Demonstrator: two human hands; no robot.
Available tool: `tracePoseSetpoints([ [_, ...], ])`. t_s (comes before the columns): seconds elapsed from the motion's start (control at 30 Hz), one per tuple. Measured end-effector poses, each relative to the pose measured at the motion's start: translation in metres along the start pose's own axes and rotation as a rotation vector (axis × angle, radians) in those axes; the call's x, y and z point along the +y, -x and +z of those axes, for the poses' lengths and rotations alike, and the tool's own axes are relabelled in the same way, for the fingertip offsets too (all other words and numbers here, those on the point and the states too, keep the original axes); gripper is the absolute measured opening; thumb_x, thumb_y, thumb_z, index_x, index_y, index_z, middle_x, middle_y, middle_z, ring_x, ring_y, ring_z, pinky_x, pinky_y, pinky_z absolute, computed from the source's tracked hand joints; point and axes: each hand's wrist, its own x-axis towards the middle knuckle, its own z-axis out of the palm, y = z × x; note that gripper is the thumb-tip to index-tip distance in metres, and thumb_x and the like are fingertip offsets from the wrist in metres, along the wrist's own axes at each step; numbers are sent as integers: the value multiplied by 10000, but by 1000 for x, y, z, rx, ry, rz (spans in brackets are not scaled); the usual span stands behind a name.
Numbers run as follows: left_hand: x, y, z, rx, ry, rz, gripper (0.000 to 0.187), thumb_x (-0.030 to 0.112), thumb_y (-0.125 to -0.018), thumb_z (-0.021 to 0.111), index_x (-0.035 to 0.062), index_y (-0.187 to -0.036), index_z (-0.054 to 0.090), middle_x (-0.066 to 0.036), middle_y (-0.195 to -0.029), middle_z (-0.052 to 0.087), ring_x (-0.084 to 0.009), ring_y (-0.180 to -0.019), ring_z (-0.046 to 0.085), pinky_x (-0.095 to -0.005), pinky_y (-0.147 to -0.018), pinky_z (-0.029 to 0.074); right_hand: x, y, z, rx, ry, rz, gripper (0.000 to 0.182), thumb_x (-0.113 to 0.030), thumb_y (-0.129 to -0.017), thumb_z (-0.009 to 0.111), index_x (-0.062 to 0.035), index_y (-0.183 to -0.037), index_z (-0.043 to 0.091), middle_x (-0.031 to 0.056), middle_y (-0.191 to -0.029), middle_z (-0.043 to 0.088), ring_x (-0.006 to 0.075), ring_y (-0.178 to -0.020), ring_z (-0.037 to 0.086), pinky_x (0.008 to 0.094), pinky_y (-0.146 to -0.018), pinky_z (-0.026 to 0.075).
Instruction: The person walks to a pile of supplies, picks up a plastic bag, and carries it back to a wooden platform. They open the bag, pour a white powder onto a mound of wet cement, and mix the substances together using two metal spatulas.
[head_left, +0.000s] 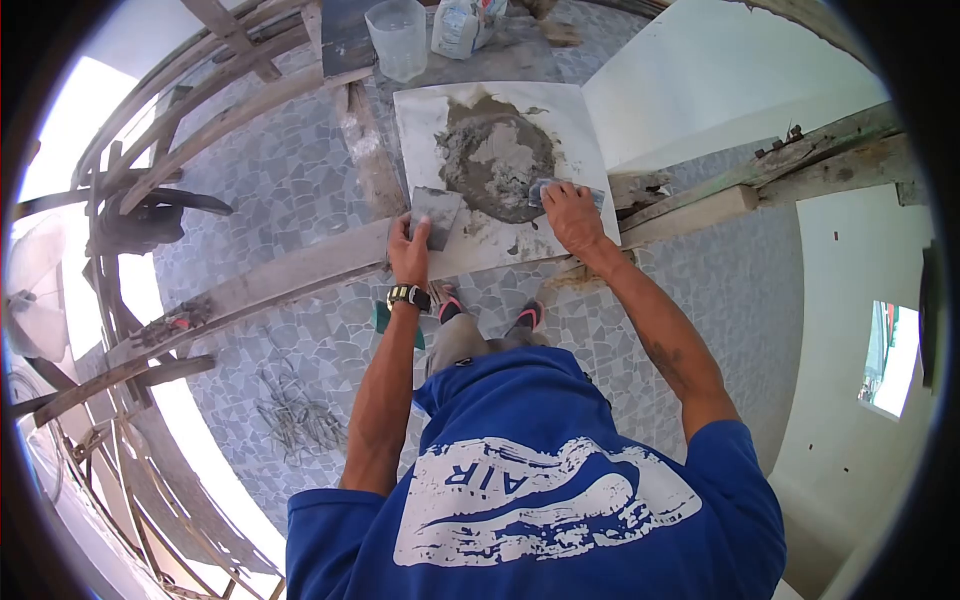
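Wet grey mortar (470, 165) lies in a round heap on a white board (585, 125), with a paler, drier-looking mass at its middle. My left hand (408, 248) is closed on the edge of a flat grey square plate (438, 212) at the board's near left corner. My right hand (575, 218) grips a flat blue-grey spreader (543, 190), held at the right edge of the mortar. The fingers cover part of this tool, so its full shape is hidden. Smears of mortar mark the board around the heap.
Behind the board stand a translucent plastic container (398, 45) and a white bag (462, 28). Wooden beams (290, 270) run left and right at board height. A tangle of cord or strips (295, 410) lies on the stone-patterned floor (260, 170). A pale wall (850, 300) rises at right.
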Motion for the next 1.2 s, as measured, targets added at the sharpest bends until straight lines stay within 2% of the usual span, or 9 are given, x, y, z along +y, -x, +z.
tracePoseSetpoints([
  [0.17, 6, 0, -2, -13, -105, 31, 372, 260, -914, 674, -24, -1150, 626, -40, -1007, 646, -111, -886, 550, -260, -807, 439, 21, -11, -10, -187, -103, -18, 243, -158, -861, 593, -76, -1086, 635, 44, -1040, 576, 221, -1008, 551, 404, -798, 445],
  [0.37, 7, -1, -1, -13, -103, 37, 357, 247, -908, 675, -31, -1128, 631, -51, -1001, 653, -121, -891, 558, -264, -809, 444, 19, -7, 3, -71, -23, -85, 224, -149, -863, 592, -74, -1070, 634, 54, -1036, 583, 232, -1018, 558, 417, -802, 456],
  [0.47, 2, -3, 0, -7, -66, 49, 359, 251, -907, 675, -30, -1127, 632, -53, -994, 655, -121, -887, 559, -269, -807, 446, 31, -20, -17, -288, -118, -39, 229, -151, -874, 588, -70, -1084, 635, 53, -1052, 590, 240, -1031, 559, 418, -816, 459],
  [0.57, -1, -5, -2, -21, -65, 21, 365, 255, -907, 675, -31, -1130, 633, -55, -993, 658, -125, -887, 564, -273, -806, 449, 33, -30, -17, -101, -66, 41, 219, -149, -885, 579, -72, -1082, 638, 53, -1060, 593, 241, -1037, 560, 417, -819, 460],
  [0.67, 2, -4, -2, -9, -93, 39, 368, 263, -909, 674, -31, -1127, 633, -56, -987, 658, -125, -882, 563, -273, -801, 449, 23, -26, -1, -121, 11, 4, 201, -143, -885, 578, -76, -1064, 640, 50, -1053, 596, 240, -1036, 562, 419, -830, 462],
  [0.77, 5, -3, -1, -11, -97, 58, 367, 269, -912, 673, -30, -1122, 636, -57, -982, 657, -122, -873, 562, -270, -793, 449, 32, -31, -21, -333, -77, 17, 199, -131, -882, 582, -80, -1064, 644, 49, -1074, 592, 240, -1038, 560, 423, -845, 463],
  [0.87, 5, -3, -1, -16, -79, 25, 406, 281, -890, 688, -46, -1123, 635, -97, -989, 665, -162, -880, 585, -309, -817, 470, 29, -40, -29, -120, -25, -16, 199, -127, -875, 590, -88, -1059, 652, 42, -1079, 590, 237, -1038, 559, 424, -849, 465],
  [0.97, 2, -5, -3, -21, -103, 14, 373, 264, -914, 673, -36, -1131, 630, -60, -983, 655, -123, -867, 567, -275, -786, 453, 15, -39, -14, -113, 46, -154, 185, -122, -863, 600, -89, -1037, 653, 43, -1060, 586, 238, -1025, 558, 422, -828, 464],
  [1.2, -6, -7, -3, -15, -57, 51, 440, 291, -894, 691, -61, -1148, 622, -102, -1002, 664, -160, -887, 587, -302, -826, 473, -3, -37, -46, -190, -46, -64, 228, -121, -853, 611, -69, -1070, 656, 57, -1043, 587, 234, -1028, 554, 412, -814, 460],
])
